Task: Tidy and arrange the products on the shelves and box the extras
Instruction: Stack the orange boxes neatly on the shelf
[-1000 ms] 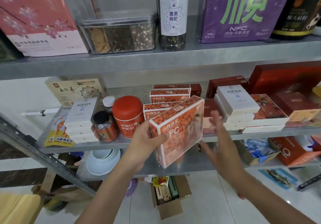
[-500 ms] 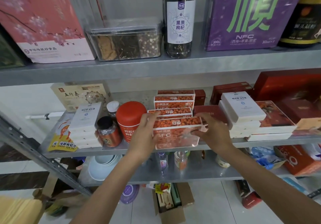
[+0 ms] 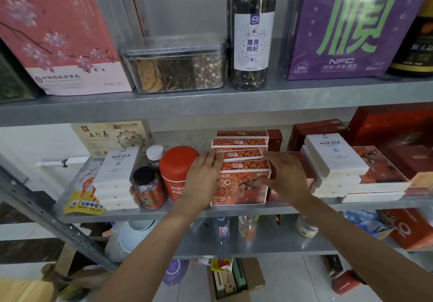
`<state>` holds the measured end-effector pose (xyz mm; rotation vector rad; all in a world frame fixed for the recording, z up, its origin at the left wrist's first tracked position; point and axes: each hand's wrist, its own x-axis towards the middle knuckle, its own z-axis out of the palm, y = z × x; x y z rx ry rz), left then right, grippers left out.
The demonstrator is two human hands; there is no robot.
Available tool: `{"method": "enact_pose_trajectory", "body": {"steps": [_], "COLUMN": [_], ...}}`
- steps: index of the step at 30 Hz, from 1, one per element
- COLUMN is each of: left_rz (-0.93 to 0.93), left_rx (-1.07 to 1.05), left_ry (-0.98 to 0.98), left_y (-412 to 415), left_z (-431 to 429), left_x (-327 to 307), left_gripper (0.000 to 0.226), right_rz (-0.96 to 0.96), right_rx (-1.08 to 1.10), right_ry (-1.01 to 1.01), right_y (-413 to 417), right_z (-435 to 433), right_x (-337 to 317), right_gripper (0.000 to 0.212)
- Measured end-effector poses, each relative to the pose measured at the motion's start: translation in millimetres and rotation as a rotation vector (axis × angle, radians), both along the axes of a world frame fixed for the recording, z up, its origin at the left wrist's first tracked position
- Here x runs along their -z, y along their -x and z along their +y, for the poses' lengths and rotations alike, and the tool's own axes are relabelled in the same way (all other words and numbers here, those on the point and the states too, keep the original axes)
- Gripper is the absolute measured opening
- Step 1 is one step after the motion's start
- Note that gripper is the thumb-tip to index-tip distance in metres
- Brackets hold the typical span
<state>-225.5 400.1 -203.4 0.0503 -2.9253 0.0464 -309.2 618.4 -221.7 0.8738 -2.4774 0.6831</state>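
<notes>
Hands frame the front orange box [image 3: 234,191] on the middle shelf [image 3: 140,215]: the left hand [image 3: 203,177] lies with straight fingers along its left edge, and the right hand [image 3: 287,176] rests with spread fingers on its right front, neither clasping it. A second ago the left hand alone held this box tilted in the air; half a second ago both hands were lowering it. It now stands upright at the shelf's front, squared against the row of matching boxes [image 3: 240,142] and just beside the red canister [image 3: 178,168]. Placement looks finished, with only release left. An open cardboard carton [image 3: 255,276] waits on the floor below for extras.
</notes>
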Motion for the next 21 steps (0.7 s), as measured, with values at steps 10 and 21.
{"method": "enact_pose_trajectory", "body": {"steps": [10,21], "left_rz": [0.048,0.116], "left_rx": [-0.042,-0.015], "left_ry": [0.106,0.147], "left_y": [4,-10], "left_z": [8,11], "left_x": [8,17], "left_gripper": [0.067,0.066], "right_rz": [-0.382,0.042], "right_rx": [-0.064,-0.032], "right_ry": [0.392,-0.22], "right_y": [18,58], "right_z": [-1,-1], "right_x": [-9,-17], "right_gripper": [0.036,0.045]}}
